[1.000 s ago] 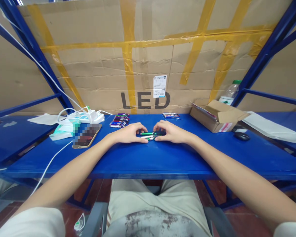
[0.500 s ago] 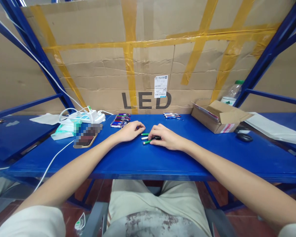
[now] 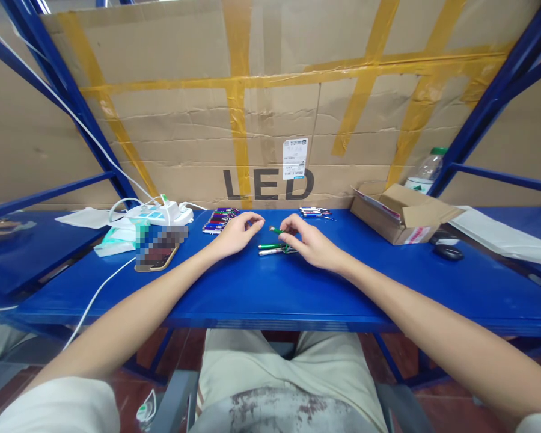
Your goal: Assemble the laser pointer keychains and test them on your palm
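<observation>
My right hand (image 3: 309, 240) is closed on a green pen (image 3: 276, 230), lifted a little above the blue table (image 3: 252, 294). Below it lie other pens (image 3: 270, 251), one green and one silver, partly covered by the hand. To the left, my left hand (image 3: 238, 234) holds nothing I can see; its thumb and fingers are curved with a gap between them. Right behind it sits a bundle of several colourful pens (image 3: 214, 222). A smaller group of pens (image 3: 314, 213) lies at the table's back edge, beyond my right hand.
On the left are a phone (image 3: 160, 258), a white power strip (image 3: 162, 211) and a green-white packet (image 3: 117, 237). At right stand an open cardboard box (image 3: 388, 219), a black mouse (image 3: 448, 252) and a bottle (image 3: 426, 171). Taped cardboard (image 3: 184, 132) rises behind.
My right hand has lifted a green pen off the table and moved slightly right. My left hand has shifted slightly, its fingers straighter. At far left, a person's hand has come into view.
</observation>
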{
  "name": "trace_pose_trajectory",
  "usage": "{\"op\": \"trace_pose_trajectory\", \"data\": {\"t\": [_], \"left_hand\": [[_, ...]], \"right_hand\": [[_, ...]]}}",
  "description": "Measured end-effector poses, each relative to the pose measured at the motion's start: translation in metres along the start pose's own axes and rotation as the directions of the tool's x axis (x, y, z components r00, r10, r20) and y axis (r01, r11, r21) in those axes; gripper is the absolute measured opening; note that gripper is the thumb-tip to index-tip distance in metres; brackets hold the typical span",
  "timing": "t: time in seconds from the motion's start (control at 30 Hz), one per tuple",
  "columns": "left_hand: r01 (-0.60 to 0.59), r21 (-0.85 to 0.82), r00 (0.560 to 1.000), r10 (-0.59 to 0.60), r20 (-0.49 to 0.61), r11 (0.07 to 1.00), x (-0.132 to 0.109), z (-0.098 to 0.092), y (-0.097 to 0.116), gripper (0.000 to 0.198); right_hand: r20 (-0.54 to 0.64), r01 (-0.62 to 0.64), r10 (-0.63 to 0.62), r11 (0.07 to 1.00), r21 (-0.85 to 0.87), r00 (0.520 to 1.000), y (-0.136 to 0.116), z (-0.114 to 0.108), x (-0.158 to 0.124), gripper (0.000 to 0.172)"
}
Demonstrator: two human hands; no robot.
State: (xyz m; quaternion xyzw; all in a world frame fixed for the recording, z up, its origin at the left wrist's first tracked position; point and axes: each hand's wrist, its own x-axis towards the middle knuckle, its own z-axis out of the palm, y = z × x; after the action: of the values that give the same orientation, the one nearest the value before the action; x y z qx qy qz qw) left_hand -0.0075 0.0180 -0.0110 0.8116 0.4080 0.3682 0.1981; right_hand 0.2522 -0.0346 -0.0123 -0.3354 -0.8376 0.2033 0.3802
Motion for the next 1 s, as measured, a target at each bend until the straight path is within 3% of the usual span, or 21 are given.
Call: {"op": "trace_pose_trajectory", "data": {"t": [0.13,0.3,0.5,0.8,1.0], "left_hand": [[0.022,-0.159,1.0,-0.023,-0.002,0.987,0.001,-0.001,0.003,0.053],[0.099,-0.36,0.995,-0.1,0.016,0.928,0.002,-0.002,0.002,0.06],[0.227,-0.653,0.968,-0.241,0.07,0.722,0.003,-0.003,0.008,0.072],[0.244,-0.73,0.958,-0.275,0.079,0.639,0.001,-0.008,0.02,0.089],[0.236,-0.742,0.963,-0.253,0.092,0.628,0.0,-0.01,0.022,0.095]], "right_hand": [[-0.156,-0.044,0.063,0.991,0.123,0.986,0.011,-0.004,0.006,0.025],[-0.105,-0.127,0.131,0.991,0.037,0.986,0.017,-0.009,0.007,0.025],[-0.02,-0.103,0.101,0.988,-0.112,0.995,0.012,-0.009,0.003,0.025],[0.011,-0.031,0.034,0.983,-0.18,0.999,0.007,-0.009,0.003,0.039],[0.008,-0.115,0.118,0.979,-0.167,0.993,0.003,-0.009,0.002,0.035]]}}
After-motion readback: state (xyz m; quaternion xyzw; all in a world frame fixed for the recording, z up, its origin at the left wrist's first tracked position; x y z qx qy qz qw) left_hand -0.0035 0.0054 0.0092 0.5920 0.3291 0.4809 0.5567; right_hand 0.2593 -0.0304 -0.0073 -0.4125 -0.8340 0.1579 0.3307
